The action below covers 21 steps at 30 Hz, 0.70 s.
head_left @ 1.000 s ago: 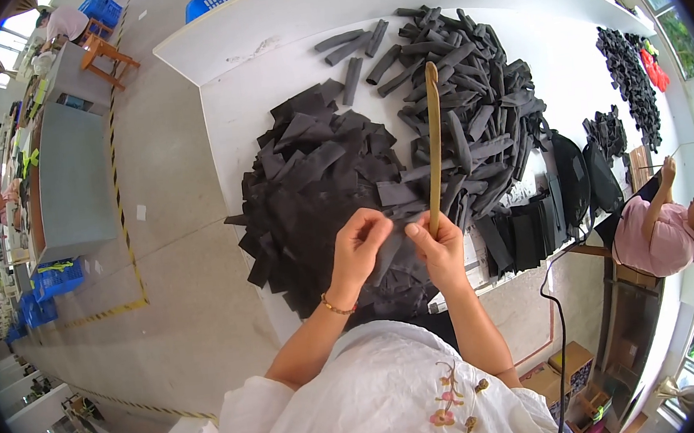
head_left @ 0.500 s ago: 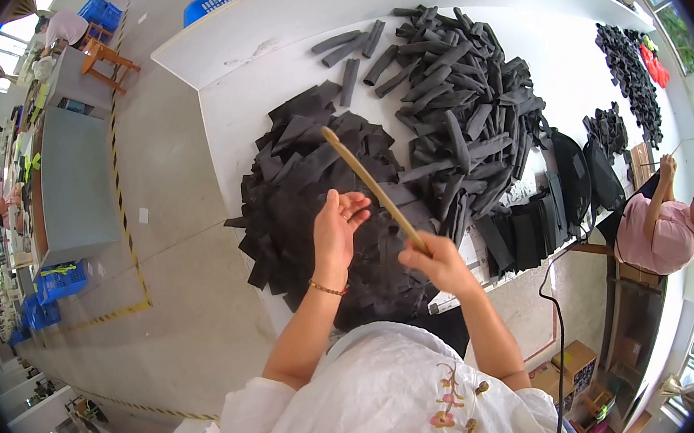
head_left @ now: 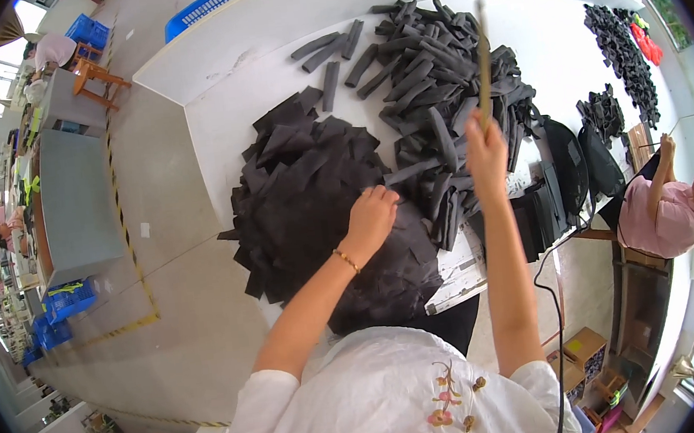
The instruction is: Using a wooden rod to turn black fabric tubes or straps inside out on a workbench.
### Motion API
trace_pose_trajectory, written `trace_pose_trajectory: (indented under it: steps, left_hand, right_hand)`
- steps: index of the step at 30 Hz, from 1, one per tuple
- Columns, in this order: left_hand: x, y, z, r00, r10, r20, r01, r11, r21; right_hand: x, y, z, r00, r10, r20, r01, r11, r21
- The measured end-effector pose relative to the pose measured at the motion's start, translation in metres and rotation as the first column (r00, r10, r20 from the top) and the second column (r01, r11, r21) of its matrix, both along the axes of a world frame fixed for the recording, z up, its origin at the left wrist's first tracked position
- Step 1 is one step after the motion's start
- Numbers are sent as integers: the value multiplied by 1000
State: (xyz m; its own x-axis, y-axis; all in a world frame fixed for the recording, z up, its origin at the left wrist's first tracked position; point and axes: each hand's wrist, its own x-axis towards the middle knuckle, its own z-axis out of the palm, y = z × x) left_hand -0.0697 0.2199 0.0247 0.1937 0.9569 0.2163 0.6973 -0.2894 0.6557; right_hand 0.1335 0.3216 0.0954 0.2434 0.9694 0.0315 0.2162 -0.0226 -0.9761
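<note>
Pieces of flat black stuff (head_left: 305, 212) lie in a big heap just left of the middle of the frame, and we see them point every which way, so no one long side rules. Our left hand (head_left: 374, 218) is the nearer one: it rests at the right part of this heap, near the middle of the frame. Its fingers are bent and close together, but we cannot tell if they pinch a piece. Just past those tips, to the upper right, the flat heap meets a second heap, made of black rolls (head_left: 414, 85). Our right hand (head_left: 487, 153) is up and to the right of the left one, well apart from it. Its fingers wrap around the low end of a long tan stick (head_left: 484, 70). The stick runs almost straight up toward the top of the frame, and we see rolls behind it, but we cannot tell if it touches them. So its far tip points away from the flat pieces, which lie to the left and below. Four loose rolls (head_left: 331, 84) sit above the flat heap, on the white table (head_left: 218, 137).
</note>
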Motion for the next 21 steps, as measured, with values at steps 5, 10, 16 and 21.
trace_pose_trajectory:
  steps: [5, 10, 16, 21]
  left_hand:
    - [6, 17, -12, 860, -190, -474, 166, 982, -92]
    - [-7, 14, -15, 857, -202, -474, 117, 972, -203]
    - [-13, 2, -8, 906, -155, -395, 106, 984, -143]
    - [-24, 0, -23, 902, -99, -420, 61, 993, -104]
  right_hand:
    - [10, -82, -32, 995, 96, 11, -93, 981, -170]
    - [27, -133, -31, 995, 94, -45, -104, 938, -329]
    - [26, -163, -26, 989, 125, -80, -145, 930, -338]
    - [10, -178, -10, 975, 217, -53, -220, 893, -392]
